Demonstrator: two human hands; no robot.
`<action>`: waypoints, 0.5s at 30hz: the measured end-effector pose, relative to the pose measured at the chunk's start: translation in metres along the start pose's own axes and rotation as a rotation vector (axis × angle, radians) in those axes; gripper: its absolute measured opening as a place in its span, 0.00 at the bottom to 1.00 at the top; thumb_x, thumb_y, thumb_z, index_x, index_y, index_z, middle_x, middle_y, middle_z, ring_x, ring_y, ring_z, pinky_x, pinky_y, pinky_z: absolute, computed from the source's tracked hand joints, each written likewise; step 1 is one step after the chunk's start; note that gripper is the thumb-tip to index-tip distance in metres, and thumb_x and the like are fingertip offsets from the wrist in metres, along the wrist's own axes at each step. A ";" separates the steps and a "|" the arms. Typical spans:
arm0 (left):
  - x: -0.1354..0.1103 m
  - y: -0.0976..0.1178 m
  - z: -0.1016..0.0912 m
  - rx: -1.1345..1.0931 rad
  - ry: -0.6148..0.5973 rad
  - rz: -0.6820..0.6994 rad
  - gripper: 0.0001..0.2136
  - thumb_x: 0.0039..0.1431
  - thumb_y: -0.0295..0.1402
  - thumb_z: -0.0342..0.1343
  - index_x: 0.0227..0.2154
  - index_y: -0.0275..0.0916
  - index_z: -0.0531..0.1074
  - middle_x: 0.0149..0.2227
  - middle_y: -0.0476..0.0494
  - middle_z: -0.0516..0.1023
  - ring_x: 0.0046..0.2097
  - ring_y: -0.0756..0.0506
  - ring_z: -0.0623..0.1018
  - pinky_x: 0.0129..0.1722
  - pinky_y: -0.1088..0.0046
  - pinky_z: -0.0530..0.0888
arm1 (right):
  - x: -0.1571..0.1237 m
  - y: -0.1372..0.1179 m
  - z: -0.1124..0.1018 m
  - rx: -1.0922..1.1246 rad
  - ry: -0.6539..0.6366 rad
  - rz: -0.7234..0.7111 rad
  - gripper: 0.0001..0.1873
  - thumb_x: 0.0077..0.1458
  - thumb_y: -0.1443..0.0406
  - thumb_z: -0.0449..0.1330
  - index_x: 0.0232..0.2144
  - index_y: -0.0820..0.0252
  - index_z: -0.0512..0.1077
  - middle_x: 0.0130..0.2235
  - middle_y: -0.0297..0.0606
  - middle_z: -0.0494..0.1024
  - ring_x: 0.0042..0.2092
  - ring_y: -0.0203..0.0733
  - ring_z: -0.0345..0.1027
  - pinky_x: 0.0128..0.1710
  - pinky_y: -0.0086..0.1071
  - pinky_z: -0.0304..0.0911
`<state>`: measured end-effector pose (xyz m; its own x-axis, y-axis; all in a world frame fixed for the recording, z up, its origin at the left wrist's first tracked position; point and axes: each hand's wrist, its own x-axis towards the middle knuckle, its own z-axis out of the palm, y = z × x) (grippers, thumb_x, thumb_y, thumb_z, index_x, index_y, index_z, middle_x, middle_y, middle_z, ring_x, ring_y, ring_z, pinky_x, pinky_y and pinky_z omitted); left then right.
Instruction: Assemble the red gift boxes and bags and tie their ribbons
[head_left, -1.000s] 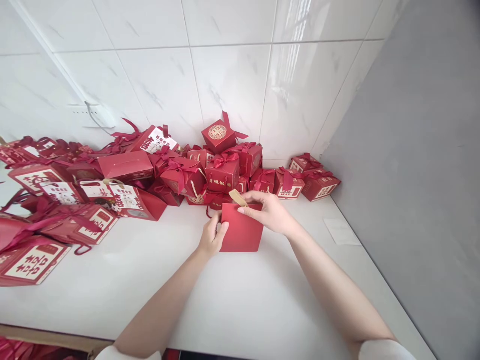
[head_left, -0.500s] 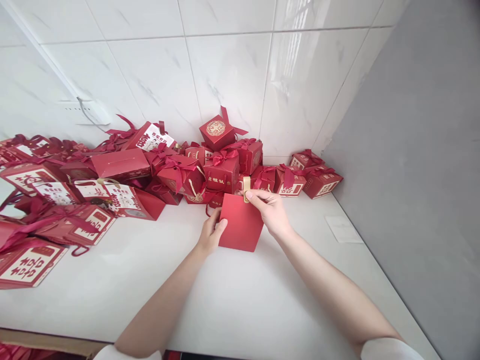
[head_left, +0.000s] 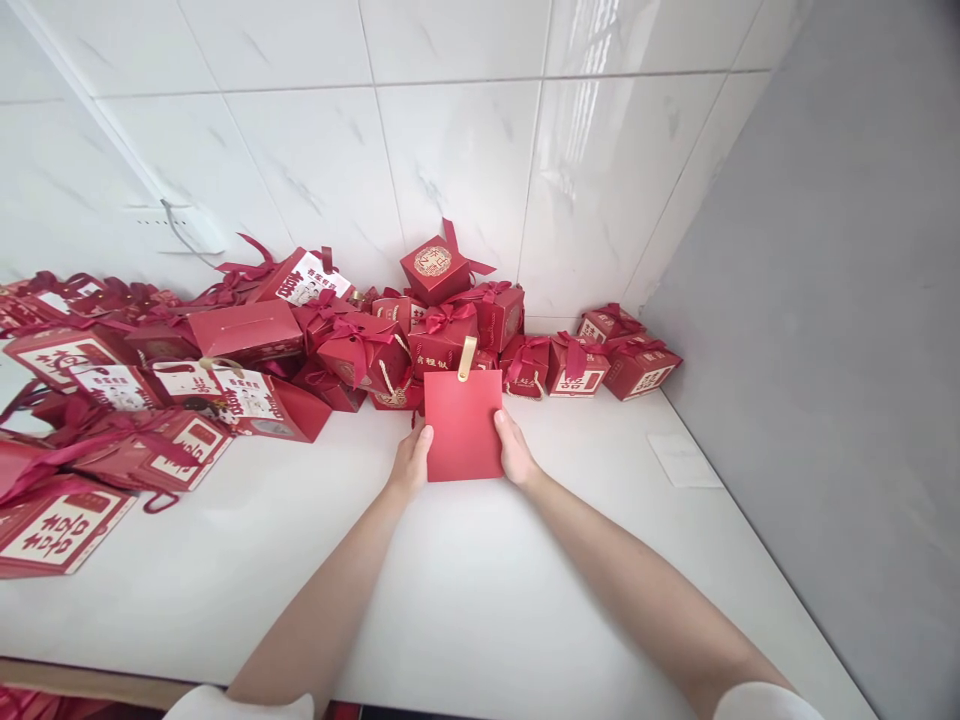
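Note:
Between my hands is a plain red gift box (head_left: 464,428), its flat face toward me. A gold strap (head_left: 466,358) sticks up from its top edge, fixed by a small round stud. My left hand (head_left: 412,458) grips the left side, thumb on the face and fingers out of sight behind. On the opposite side my right hand (head_left: 514,448) holds the edge in the same way. The back of the box is hidden. Just beyond it stand red gift boxes with ribbon bows (head_left: 444,338).
A heap of red boxes and ribbons (head_left: 180,440) covers the left of the white table (head_left: 480,600). Several ribboned boxes (head_left: 577,365) stand at the back right. A white square (head_left: 683,461) lies near the grey panel (head_left: 840,330). Behind is a tiled wall (head_left: 457,150).
My right hand has let go of the gold strap and moved down to the box's right side. The box has shifted slightly left and now sits straighter.

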<state>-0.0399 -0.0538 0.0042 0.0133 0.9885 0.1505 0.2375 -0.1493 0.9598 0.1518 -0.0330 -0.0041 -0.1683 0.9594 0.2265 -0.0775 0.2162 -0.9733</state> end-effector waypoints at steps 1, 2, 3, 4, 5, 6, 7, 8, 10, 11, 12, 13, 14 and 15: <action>0.000 0.001 -0.001 0.018 0.002 -0.003 0.32 0.66 0.54 0.41 0.57 0.33 0.70 0.53 0.35 0.78 0.53 0.37 0.78 0.51 0.60 0.75 | 0.002 0.001 -0.003 0.023 -0.001 0.017 0.32 0.65 0.42 0.43 0.54 0.57 0.68 0.53 0.43 0.77 0.53 0.49 0.72 0.53 0.44 0.68; 0.001 0.002 -0.001 0.037 0.004 -0.006 0.32 0.67 0.55 0.41 0.57 0.33 0.70 0.52 0.35 0.79 0.53 0.36 0.78 0.50 0.60 0.75 | 0.004 0.001 -0.005 0.047 0.002 0.031 0.32 0.64 0.42 0.45 0.52 0.57 0.70 0.52 0.43 0.78 0.52 0.49 0.72 0.53 0.44 0.67; 0.001 0.003 -0.001 0.054 0.006 -0.009 0.32 0.67 0.55 0.40 0.56 0.33 0.70 0.51 0.35 0.79 0.52 0.37 0.78 0.50 0.61 0.75 | 0.005 0.001 -0.007 0.055 0.005 0.039 0.31 0.63 0.42 0.46 0.50 0.57 0.71 0.51 0.42 0.78 0.52 0.50 0.72 0.52 0.44 0.67; 0.001 0.004 -0.002 0.069 0.007 -0.014 0.32 0.67 0.55 0.40 0.56 0.33 0.71 0.51 0.36 0.79 0.52 0.37 0.78 0.49 0.61 0.75 | 0.006 0.001 -0.008 0.049 0.009 0.038 0.31 0.63 0.41 0.47 0.48 0.57 0.72 0.50 0.42 0.79 0.51 0.50 0.72 0.51 0.44 0.67; 0.001 0.005 -0.002 0.079 0.007 -0.019 0.32 0.67 0.55 0.39 0.56 0.33 0.71 0.51 0.36 0.79 0.52 0.37 0.78 0.49 0.61 0.75 | 0.007 0.001 -0.009 0.041 0.014 0.036 0.30 0.63 0.41 0.47 0.46 0.57 0.72 0.49 0.42 0.79 0.50 0.50 0.72 0.51 0.43 0.68; 0.001 0.006 -0.001 0.084 0.006 -0.025 0.32 0.67 0.55 0.39 0.56 0.34 0.71 0.50 0.36 0.79 0.52 0.37 0.78 0.49 0.61 0.75 | 0.007 0.002 -0.010 0.037 0.017 0.036 0.30 0.63 0.41 0.47 0.45 0.57 0.73 0.48 0.41 0.79 0.49 0.50 0.72 0.50 0.43 0.68; 0.001 0.006 -0.001 0.086 0.007 -0.033 0.32 0.67 0.55 0.39 0.56 0.34 0.71 0.50 0.36 0.79 0.52 0.37 0.78 0.50 0.61 0.75 | 0.007 0.002 -0.010 0.033 0.020 0.035 0.30 0.63 0.41 0.47 0.45 0.58 0.73 0.47 0.41 0.79 0.48 0.50 0.72 0.49 0.42 0.68; 0.001 0.006 -0.001 0.084 0.006 -0.040 0.32 0.67 0.56 0.39 0.56 0.34 0.71 0.50 0.36 0.79 0.53 0.37 0.78 0.50 0.61 0.75 | 0.007 0.002 -0.010 0.031 0.023 0.034 0.30 0.63 0.42 0.47 0.44 0.58 0.73 0.47 0.41 0.80 0.48 0.50 0.72 0.49 0.42 0.67; 0.000 0.006 -0.001 0.079 0.001 -0.047 0.32 0.67 0.56 0.38 0.56 0.34 0.71 0.51 0.36 0.79 0.53 0.37 0.78 0.52 0.61 0.74 | 0.006 0.002 -0.009 0.030 0.026 0.031 0.30 0.63 0.42 0.48 0.45 0.58 0.73 0.47 0.41 0.79 0.48 0.49 0.71 0.48 0.41 0.67; 0.000 0.006 -0.001 0.081 0.000 -0.047 0.32 0.67 0.56 0.38 0.56 0.34 0.71 0.52 0.36 0.79 0.53 0.37 0.78 0.52 0.61 0.74 | 0.006 0.002 -0.009 0.031 0.027 0.031 0.30 0.62 0.42 0.48 0.45 0.58 0.72 0.47 0.41 0.79 0.48 0.49 0.71 0.48 0.41 0.67; 0.000 0.007 -0.001 0.087 0.001 -0.046 0.32 0.67 0.56 0.38 0.56 0.35 0.71 0.52 0.36 0.78 0.53 0.37 0.77 0.52 0.61 0.74 | 0.006 0.002 -0.009 0.033 0.026 0.031 0.30 0.62 0.42 0.48 0.46 0.58 0.72 0.47 0.41 0.79 0.48 0.49 0.71 0.48 0.41 0.67; 0.000 0.007 -0.001 0.093 0.000 -0.042 0.32 0.67 0.56 0.38 0.56 0.34 0.71 0.52 0.36 0.78 0.53 0.37 0.77 0.52 0.61 0.73 | 0.005 0.001 -0.009 0.036 0.024 0.031 0.30 0.62 0.42 0.48 0.46 0.58 0.72 0.47 0.41 0.79 0.48 0.49 0.71 0.47 0.40 0.67; -0.001 0.007 -0.001 0.099 -0.002 -0.038 0.32 0.67 0.56 0.38 0.56 0.34 0.71 0.52 0.36 0.78 0.52 0.37 0.78 0.51 0.61 0.74 | 0.005 0.001 -0.009 0.040 0.022 0.031 0.30 0.62 0.42 0.48 0.46 0.58 0.73 0.47 0.41 0.79 0.48 0.49 0.71 0.47 0.40 0.67; -0.001 0.008 -0.001 0.104 -0.005 -0.035 0.32 0.67 0.56 0.38 0.56 0.34 0.71 0.51 0.36 0.79 0.52 0.37 0.78 0.50 0.61 0.74 | 0.005 0.001 -0.009 0.044 0.021 0.031 0.30 0.62 0.42 0.48 0.46 0.58 0.73 0.47 0.41 0.79 0.47 0.49 0.71 0.47 0.40 0.67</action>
<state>-0.0394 -0.0558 0.0120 0.0078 0.9932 0.1159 0.3377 -0.1117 0.9346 0.1593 -0.0266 -0.0046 -0.1509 0.9691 0.1951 -0.1162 0.1786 -0.9770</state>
